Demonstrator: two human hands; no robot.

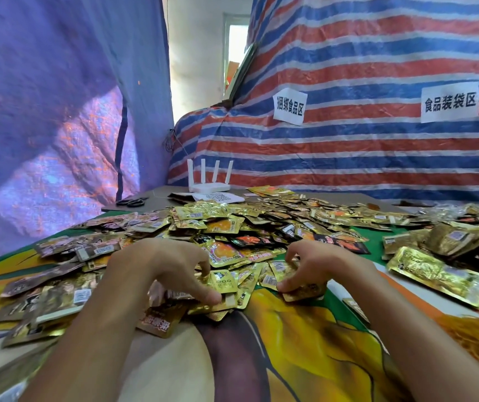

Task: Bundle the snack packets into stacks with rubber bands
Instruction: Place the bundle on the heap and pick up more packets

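Observation:
A wide heap of gold and dark snack packets (232,227) covers the middle of the table. At its near edge my left hand (162,268) curls over a small pile of gold packets (218,303), thumb and fingers pinching them. My right hand (316,265) grips another gold packet (305,291) at the heap's edge, thumb on top. Bundled stacks of gold packets (441,274) lie to the right. A mass of orange rubber bands (478,340) sits at the right edge.
A colourful printed cloth (290,343) covers the table. A white router (209,181) with antennas, a QR-code sheet (218,197) and black scissors (130,202) lie at the back. Striped tarpaulin (348,146) with paper signs walls the far side.

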